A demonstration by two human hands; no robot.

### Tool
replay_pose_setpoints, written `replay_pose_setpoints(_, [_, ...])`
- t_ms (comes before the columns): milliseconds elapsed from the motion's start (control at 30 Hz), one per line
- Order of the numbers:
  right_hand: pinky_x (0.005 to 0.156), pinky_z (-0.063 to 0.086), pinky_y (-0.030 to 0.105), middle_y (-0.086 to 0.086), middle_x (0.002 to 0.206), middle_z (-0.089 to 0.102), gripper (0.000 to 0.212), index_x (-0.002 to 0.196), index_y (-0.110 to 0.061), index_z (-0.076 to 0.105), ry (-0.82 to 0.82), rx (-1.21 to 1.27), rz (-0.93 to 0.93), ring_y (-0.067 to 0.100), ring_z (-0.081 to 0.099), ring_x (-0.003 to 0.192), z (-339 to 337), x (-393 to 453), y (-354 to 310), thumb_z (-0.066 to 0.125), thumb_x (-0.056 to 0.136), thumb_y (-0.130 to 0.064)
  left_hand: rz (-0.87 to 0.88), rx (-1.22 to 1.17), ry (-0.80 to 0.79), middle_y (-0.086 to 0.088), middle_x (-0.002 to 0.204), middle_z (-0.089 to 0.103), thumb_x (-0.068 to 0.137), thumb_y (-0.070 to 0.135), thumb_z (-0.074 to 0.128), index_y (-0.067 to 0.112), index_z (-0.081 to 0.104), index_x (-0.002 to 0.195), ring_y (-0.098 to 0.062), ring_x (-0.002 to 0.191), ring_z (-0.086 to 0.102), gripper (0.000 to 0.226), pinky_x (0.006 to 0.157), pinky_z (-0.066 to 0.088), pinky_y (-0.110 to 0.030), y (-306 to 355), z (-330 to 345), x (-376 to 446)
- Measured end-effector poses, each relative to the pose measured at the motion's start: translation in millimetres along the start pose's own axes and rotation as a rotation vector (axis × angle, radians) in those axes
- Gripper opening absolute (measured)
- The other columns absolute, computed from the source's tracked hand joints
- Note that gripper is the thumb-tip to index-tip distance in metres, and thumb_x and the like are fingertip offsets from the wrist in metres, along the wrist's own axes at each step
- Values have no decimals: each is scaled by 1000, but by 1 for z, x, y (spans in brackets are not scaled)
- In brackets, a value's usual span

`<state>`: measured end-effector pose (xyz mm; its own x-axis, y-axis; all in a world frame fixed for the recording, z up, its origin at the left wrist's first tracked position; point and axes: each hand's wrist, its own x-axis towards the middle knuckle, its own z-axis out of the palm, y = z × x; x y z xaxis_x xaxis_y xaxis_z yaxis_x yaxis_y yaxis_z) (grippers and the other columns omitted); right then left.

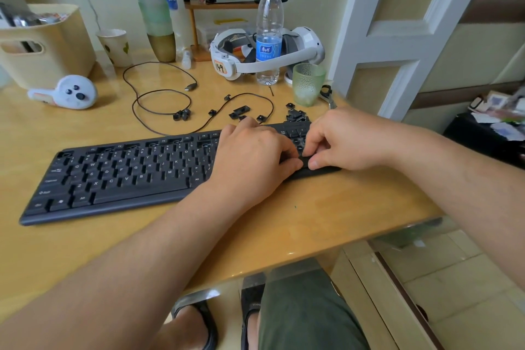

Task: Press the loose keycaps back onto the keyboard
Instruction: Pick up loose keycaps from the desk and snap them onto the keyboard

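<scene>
Both hands are over the number pad end of the keyboard (122, 176), which lies across the wooden desk (326, 216). The left hand (252, 159) sits flat-ish with fingers curled down onto the keys, probably steadying the board so it doesn't skate. The right hand (346, 142) has its fingertips bunched over one spot, looks like it's seating a cap, but I can't tell whether it's actually pinching one or just pushing.

The loose keycaps (295, 115) are piled just behind the pad, with a few more (240, 112) scattered along the cable (159, 99), so they're within easy reach. My guess is there's plenty left to do.

Readable stuff: "Num Lock" on the pad, the usual letters, plus Alt and Ctrl. The headset (227, 65) has an orange tag reading "149". The water bottle (268, 34) has a blue label in Chinese characters, too small for me to read.
</scene>
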<state>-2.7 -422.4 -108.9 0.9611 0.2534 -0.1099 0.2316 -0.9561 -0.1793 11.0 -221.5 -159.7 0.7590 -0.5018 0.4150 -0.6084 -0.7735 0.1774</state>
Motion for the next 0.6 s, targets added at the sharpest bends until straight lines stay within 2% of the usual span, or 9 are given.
replay_pose_setpoints(100, [84,54,28,-19,95,72,11,101,-37,77,-4,21,16,0,63,90,-2,-1,0,78,90,-36,-32,-45,-29,15,97,68,92,65,62,46,74,103,-21,109,47,25,88,36,-40,1,0,0])
replay_pose_setpoints(200, [71,45,19,-23,91,70,6,96,-38,78,-8,81,48,-3,61,87,-3,0,1,76,92,-33,-62,-78,-40,14,97,64,91,64,61,47,74,102,-21,106,45,24,90,37,-42,1,-2,0])
replay_pose_setpoints(367, [63,42,21,-19,74,71,5,86,-33,80,14,187,133,-1,61,69,0,5,2,80,89,-29,-46,-30,-24,13,99,63,93,60,58,50,74,106,-22,109,45,23,91,34,-41,4,-3,-2])
replay_pose_setpoints(467, [68,48,26,-16,78,73,7,82,-31,79,1,187,182,3,64,77,0,9,-2,82,87,-26,-46,-36,-9,14,97,62,94,60,57,50,74,105,-21,108,45,22,91,34,-42,5,-3,-1])
replay_pose_setpoints(600, [66,45,25,-16,81,72,12,78,-31,76,-28,138,211,4,64,81,-2,11,-9,82,86,-24,-55,-44,-18,14,96,63,93,61,58,51,74,103,-21,107,46,22,91,36,-44,4,-4,-1])
